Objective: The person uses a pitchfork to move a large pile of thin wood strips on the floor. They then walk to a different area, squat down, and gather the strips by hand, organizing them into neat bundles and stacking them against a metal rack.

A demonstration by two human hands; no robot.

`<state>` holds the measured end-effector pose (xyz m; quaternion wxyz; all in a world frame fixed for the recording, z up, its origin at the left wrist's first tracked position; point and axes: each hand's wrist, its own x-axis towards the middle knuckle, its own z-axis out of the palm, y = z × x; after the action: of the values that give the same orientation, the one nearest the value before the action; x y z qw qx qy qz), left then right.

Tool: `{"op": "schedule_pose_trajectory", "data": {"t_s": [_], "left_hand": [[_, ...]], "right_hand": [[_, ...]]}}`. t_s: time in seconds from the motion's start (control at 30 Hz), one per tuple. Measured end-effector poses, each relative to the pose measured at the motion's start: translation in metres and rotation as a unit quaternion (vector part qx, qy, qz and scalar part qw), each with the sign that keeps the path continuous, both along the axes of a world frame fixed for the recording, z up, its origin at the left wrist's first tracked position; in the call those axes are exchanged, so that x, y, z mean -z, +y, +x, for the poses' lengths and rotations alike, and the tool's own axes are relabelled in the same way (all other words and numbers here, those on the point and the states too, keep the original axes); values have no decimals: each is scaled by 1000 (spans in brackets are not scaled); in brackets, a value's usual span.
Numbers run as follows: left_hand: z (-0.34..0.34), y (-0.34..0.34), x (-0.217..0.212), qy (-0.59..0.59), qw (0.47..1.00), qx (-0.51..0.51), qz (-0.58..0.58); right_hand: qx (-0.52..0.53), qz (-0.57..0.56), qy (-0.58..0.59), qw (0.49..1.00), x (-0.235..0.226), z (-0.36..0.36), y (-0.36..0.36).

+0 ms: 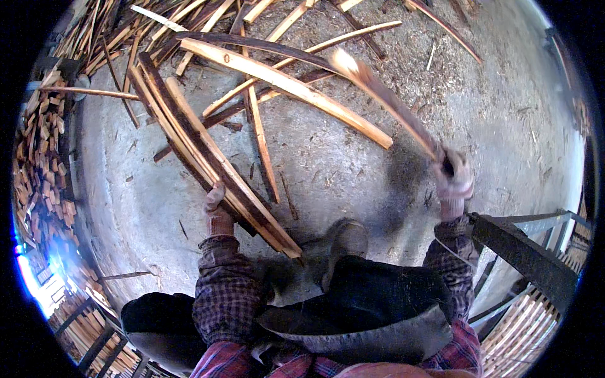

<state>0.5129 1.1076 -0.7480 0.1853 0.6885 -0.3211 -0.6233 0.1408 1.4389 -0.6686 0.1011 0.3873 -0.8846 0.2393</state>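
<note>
My left hand (218, 213), in a pale work glove, is closed around a bundle of long wooden strips (200, 151). The bundle slants from the upper left down toward my feet, and some strips show dark bark edges. Out to the right, my gloved right hand (454, 179) grips the near end of a single dark wooden strip (403, 113). This strip points up and left, and its pale far end is smeared by motion. Between the two hands lies a light, wide wooden slat (283, 85) with a knot near its far end.
Loose strips (257, 135) lie crossed on the concrete floor (340, 183), with a denser pile (107, 44) at the far left. Stacked wood (47, 164) lines the left side. A dark metal frame (526, 255) stands near my right arm. My shoe (348, 238) is below the bundle.
</note>
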Motion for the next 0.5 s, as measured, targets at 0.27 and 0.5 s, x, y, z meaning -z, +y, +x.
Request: {"op": "schedule_pose_trajectory", "data": {"t_s": [0.27, 0.5], "left_hand": [[38, -2, 24, 40, 998, -51, 0], [20, -3, 26, 40, 998, -39, 11]], "right_hand": [[-203, 32, -56, 977, -71, -21, -253], [-192, 385, -80, 899, -9, -57, -309]]}}
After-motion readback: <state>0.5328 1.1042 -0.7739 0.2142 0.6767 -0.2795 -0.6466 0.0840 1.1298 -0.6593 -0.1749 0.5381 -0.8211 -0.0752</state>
